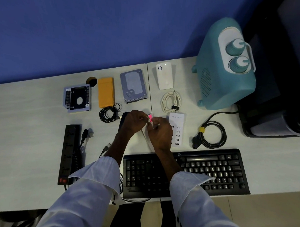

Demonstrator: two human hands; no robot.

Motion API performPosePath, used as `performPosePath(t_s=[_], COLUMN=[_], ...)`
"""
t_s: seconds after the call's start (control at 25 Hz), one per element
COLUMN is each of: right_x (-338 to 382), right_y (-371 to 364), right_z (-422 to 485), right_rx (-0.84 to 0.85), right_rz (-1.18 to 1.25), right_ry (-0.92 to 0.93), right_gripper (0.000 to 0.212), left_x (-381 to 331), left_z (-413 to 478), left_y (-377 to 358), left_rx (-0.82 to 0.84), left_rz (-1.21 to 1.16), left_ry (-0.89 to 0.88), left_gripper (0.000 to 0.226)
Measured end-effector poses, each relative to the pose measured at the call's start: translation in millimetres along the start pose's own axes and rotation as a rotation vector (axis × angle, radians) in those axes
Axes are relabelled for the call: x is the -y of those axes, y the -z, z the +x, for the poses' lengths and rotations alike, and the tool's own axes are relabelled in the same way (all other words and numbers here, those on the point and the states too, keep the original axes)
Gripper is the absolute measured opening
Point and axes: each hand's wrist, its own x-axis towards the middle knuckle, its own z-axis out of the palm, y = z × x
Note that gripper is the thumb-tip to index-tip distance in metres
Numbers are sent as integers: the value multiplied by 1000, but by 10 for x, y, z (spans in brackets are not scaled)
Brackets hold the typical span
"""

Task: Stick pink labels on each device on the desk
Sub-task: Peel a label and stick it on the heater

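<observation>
A small pink label [150, 117] is pinched between the fingertips of my left hand [134, 121] and my right hand [160, 131], held above the desk's middle. A dark device [122, 119] lies partly hidden under my left hand. Devices lie around: a white USB charger [176, 130] just right of my hands, a hard drive [133, 86], an orange case [106, 92], a drive caddy [78, 98], a white adapter [164, 75], a black power strip [69, 152], a black keyboard [212, 170] and a teal heater [223, 65]. None of them shows a pink label.
Coiled cables lie among the devices: a black one [109, 113], a white one [171, 101] and a thick black one [212, 134]. A black unit [274, 119] stands at the right edge. The blue wall [98, 32] backs the white desk [32, 124].
</observation>
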Motion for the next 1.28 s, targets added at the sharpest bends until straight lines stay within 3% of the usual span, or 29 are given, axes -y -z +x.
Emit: performPosePath(t_s=[0.64,0.92,1.28], right_x=[-23,19,71], right_y=[-28,-34,21], right_z=[3,28,55], right_rx=[-41,-29,-24], right_rz=[25,46,21], right_ry=[-1,-78,-76], right_gripper=[10,11,9], left_x=[38,40,143], left_z=[6,7,16], left_y=[-5,-13,-58], left_rx=[12,15,-112], left_rz=[-29,-184,-230], left_ry=[-36,-10,-105], left_gripper=[20,16,9])
